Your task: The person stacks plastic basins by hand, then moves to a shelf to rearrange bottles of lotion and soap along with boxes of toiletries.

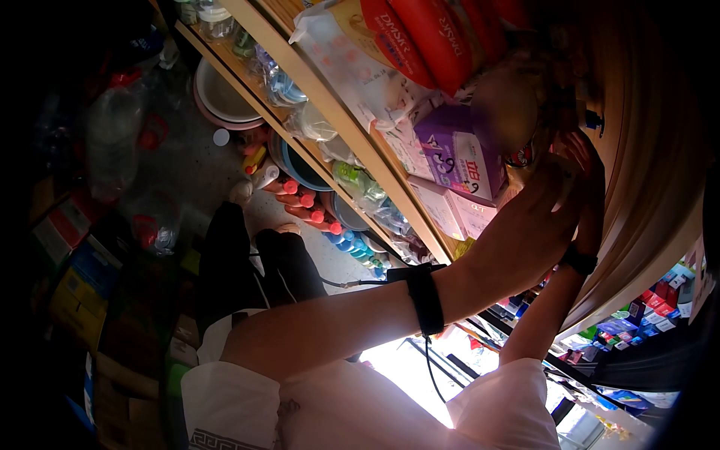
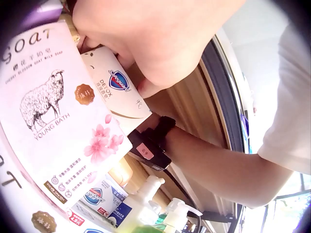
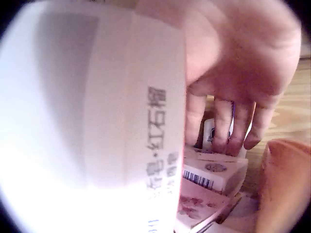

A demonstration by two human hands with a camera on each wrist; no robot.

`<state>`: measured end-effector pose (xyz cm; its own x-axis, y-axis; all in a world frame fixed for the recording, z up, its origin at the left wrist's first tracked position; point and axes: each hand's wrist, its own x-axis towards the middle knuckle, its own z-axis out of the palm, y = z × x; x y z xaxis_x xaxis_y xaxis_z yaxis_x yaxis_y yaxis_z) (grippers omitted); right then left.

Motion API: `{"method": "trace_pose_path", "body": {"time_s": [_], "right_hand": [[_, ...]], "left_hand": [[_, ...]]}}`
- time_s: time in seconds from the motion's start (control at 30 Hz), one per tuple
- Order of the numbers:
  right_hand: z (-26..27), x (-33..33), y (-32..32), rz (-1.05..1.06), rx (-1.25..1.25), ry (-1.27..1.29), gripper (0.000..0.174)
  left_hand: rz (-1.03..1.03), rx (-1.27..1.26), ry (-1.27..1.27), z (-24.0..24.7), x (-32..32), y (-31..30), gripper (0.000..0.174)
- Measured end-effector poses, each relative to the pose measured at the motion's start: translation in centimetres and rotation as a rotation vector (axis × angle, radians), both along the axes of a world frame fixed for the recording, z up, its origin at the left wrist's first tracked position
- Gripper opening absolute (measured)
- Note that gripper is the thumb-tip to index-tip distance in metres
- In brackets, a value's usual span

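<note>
In the left wrist view, my left hand (image 2: 141,36) holds the top end of a white Safeguard soap box (image 2: 114,87), its fingers bent round the edge and partly hidden behind it. The same hand (image 1: 536,217) overlaps the other one in the head view. A white box (image 3: 112,126) with Chinese lettering, blurred and very close, fills the left of the right wrist view. Beyond it, my right hand (image 3: 233,53) reaches down with its palm showing and fingers straight. Those fingertips meet a small white box (image 3: 210,131), above stacked pink soap boxes (image 3: 204,199).
A pink goat milk soap box (image 2: 53,107) stands beside the Safeguard box. Pump bottles (image 2: 143,204) are lower down. On the shelf are a purple box (image 1: 457,154) and red packs (image 1: 420,37). Bottles with red caps (image 1: 307,202) and basins (image 1: 225,94) stand beneath.
</note>
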<state>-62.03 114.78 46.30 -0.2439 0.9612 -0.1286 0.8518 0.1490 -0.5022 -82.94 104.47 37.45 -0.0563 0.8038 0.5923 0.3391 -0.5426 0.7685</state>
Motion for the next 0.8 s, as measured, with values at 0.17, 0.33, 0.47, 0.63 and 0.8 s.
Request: {"method": "trace_pose_path", "body": {"time_s": [0.17, 0.33, 0.47, 0.63, 0.8], "right_hand": [[0.2, -0.5, -0.3, 0.014, -0.003, -0.103, 0.069], [-0.1, -0.3, -0.9, -0.002, -0.049, -0.090, 0.068], [-0.7, 1.4, -0.3, -0.021, -0.071, -0.002, 0.064], [-0.7, 0.8, 0.3, -0.056, -0.018, -0.030, 0.061], [-0.3, -1.5, -1.1, -0.073, 0.079, -0.067, 0.052]], "left_hand": [[-0.003, -0.004, 0.012, 0.0, 0.0, 0.0, 0.030], [0.010, 0.004, 0.044, -0.1, 0.0, 0.1, 0.029], [0.037, 0.017, 0.071, -0.2, 0.3, 0.0, 0.028], [0.015, 0.030, 0.017, -0.5, 0.4, 0.2, 0.028], [0.026, 0.093, 0.028, -1.3, 0.5, 0.4, 0.029]]}}
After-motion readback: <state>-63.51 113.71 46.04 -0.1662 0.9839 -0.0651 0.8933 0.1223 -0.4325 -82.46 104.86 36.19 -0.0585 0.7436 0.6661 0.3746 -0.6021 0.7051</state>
